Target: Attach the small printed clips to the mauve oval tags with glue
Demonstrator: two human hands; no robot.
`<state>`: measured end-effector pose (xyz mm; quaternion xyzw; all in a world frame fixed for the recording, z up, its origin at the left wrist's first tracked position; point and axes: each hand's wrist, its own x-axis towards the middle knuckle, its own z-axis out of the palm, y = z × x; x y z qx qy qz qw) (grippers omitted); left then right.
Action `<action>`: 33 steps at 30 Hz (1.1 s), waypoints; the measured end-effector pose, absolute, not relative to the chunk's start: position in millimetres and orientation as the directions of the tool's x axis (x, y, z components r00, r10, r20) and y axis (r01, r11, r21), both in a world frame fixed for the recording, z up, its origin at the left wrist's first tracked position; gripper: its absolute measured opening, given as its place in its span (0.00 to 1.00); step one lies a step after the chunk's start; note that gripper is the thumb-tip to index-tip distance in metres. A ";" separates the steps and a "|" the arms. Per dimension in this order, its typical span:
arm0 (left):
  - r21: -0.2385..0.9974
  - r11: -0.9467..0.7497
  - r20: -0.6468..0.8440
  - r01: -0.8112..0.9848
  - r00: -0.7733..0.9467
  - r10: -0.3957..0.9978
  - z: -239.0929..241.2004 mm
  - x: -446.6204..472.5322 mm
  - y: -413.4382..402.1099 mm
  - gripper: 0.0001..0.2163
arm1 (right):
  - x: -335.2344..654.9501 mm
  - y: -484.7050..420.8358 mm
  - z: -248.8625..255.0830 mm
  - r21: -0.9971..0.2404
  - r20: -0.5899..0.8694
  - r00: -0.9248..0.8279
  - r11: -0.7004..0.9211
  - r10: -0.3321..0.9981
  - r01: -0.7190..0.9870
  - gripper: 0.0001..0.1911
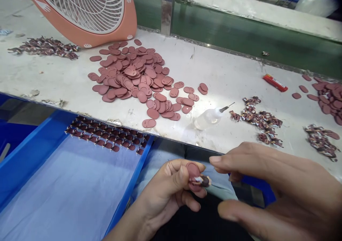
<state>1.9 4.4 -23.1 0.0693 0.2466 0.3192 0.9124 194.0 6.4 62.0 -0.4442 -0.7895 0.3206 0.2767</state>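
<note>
Between the thumb and fingers of my left hand (pixel 171 187) is a reddish-brown oval base (pixel 192 169). A small figurine (pixel 203 181), dark brown with white and tan parts, sits on that base. To the right, my right hand (pixel 278 187) has its thumb and fingers apart with nothing between them, a short way from the figurine. A clear squeeze bottle (pixel 207 119) with a needle tip lies on the bench beyond my hands. Loose oval bases (pixel 133 73) are heaped behind it to the left, and loose figurines (pixel 258 118) lie to its right.
An orange fan (pixel 107 38) stands at the back left, beside more figurines (pixel 50 48). At lower left, a blue tray (pixel 133 194) holds rows of figurines on bases (pixel 107 136). A red tube-like item (pixel 275 83) and further bases (pixel 330 95) lie at right. Behind runs a green belt (pixel 227 38).
</note>
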 end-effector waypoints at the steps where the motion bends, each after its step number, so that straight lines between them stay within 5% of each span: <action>1: 0.261 0.790 -0.407 -0.555 0.678 0.611 -26.5 1.8 4.9 0.15 | 193.4 6.9 61.0 -0.763 0.138 -0.432 0.374 0.891 0.528 0.18; 17: 0.342 0.738 -0.325 -0.582 0.663 0.674 -40.6 -8.2 2.1 0.18 | 170.8 10.8 42.3 -0.825 0.125 -0.433 0.336 0.893 0.454 0.13; 21: 0.379 0.727 -0.338 -0.572 0.646 0.684 -40.5 -13.0 1.7 0.31 | 166.0 9.9 36.7 -0.789 0.219 -0.403 0.404 0.889 0.463 0.10; 23: 0.462 0.655 -0.414 -0.598 0.507 0.756 -38.7 -16.2 -1.0 0.32 | 160.1 9.7 29.1 -0.706 0.330 -0.369 0.487 0.869 0.515 0.08; 27: 0.730 0.352 -0.422 -0.586 0.019 0.906 -32.3 -20.8 -9.5 0.17 | 144.0 10.3 3.5 -0.441 0.570 -0.381 0.662 0.728 0.606 0.12; 33: 0.829 0.284 -0.401 -0.482 -0.159 0.902 -30.9 -26.2 -10.7 0.14 | 119.7 18.7 -26.6 -0.325 0.664 -0.464 0.785 0.587 0.528 0.13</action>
